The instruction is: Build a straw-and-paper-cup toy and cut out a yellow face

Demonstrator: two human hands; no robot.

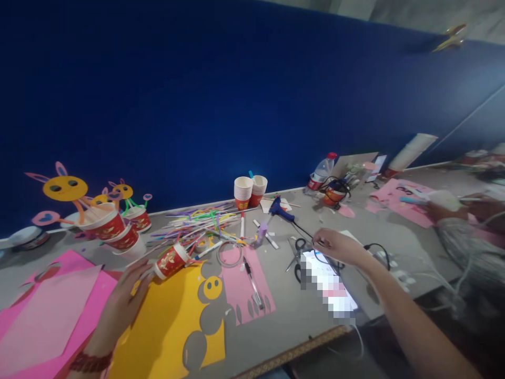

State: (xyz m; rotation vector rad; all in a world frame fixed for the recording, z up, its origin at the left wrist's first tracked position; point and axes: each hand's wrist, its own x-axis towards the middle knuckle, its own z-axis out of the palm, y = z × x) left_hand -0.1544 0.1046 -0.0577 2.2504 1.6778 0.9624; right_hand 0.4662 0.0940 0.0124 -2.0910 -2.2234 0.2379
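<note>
My left hand [132, 287] rests at the left on the edge of a yellow sheet [158, 326], its fingers apart, beside the base of a tipped red paper cup [172, 260] with straws coming out of its mouth. My right hand [335, 245] hangs over the top of a lit phone [329, 287], its fingers curled by a black cable; what they hold, if anything, is too small to make out. Black-handled scissors [300, 245] lie just left of the right hand. A small yellow face cutout [213, 287] sits on the cut yellow sheet.
Pink sheets [51, 310] lie far left, below cups with yellow paper figures [65, 188]. Colourful sticks [205, 221], stacked cups [243, 190], a blue glue gun [281, 209] and a bottle [324, 171] stand or lie along the wall. Another person's hands [450, 210] work at right.
</note>
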